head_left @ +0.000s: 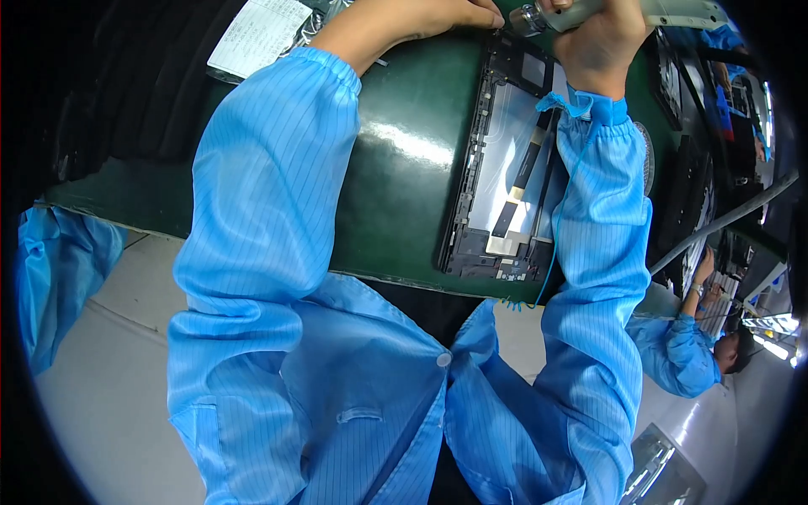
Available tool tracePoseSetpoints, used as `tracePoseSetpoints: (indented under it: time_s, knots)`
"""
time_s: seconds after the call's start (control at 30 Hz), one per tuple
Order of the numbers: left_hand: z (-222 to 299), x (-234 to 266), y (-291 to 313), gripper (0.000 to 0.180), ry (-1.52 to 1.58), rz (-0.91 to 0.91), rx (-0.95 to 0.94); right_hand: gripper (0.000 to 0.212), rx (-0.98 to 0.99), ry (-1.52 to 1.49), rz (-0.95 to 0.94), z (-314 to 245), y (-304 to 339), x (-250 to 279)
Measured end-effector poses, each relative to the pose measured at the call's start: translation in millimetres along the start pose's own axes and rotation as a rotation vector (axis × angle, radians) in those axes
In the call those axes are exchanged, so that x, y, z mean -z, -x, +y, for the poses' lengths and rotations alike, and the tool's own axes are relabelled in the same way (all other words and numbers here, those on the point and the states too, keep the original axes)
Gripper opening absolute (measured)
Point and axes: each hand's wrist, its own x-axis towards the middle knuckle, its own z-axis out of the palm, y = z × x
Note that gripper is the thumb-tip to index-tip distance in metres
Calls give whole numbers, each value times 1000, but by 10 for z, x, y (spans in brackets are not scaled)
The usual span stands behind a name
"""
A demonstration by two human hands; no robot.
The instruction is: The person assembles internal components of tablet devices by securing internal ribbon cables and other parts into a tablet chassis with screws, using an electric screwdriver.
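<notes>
A tablet-like electronic device with its inside exposed [497,160] lies lengthwise on the green work surface, slightly tilted to the right. It has a dark frame, a silvery middle and a black ribbon cable [523,172] running along it. At its far end my left hand [446,17] reaches in with fingers held together by the corner. What they pinch, if anything, is too small to make out. My right hand [602,42] is wrapped round a pale grey hand tool with a metal nozzle [581,15], held over the device's far end. The nozzle points left, toward my left fingertips.
A white printed sheet [257,38] and clear plastic wrapping lie at the far left. A blue coiled cord [547,278] hangs from my right cuff over the table's front edge. Dark racks, a grey cable [732,215] and a person in blue [686,353] are at the right.
</notes>
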Motion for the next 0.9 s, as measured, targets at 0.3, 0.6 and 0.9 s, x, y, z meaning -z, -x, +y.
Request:
tracePoseSetpoints:
  time_s: [0.3, 0.6, 0.9]
  knots:
    - [86, -8, 20, 22, -25, 0, 66, 23, 16, -8, -27, 47, -8, 60]
    - [47, -16, -6, 23, 0, -5, 28, 24, 25, -8, -45, 92, -42, 130]
    - [26, 1, 31, 24, -57, 6, 33, 21, 4, -43, -49, 111, -14, 79]
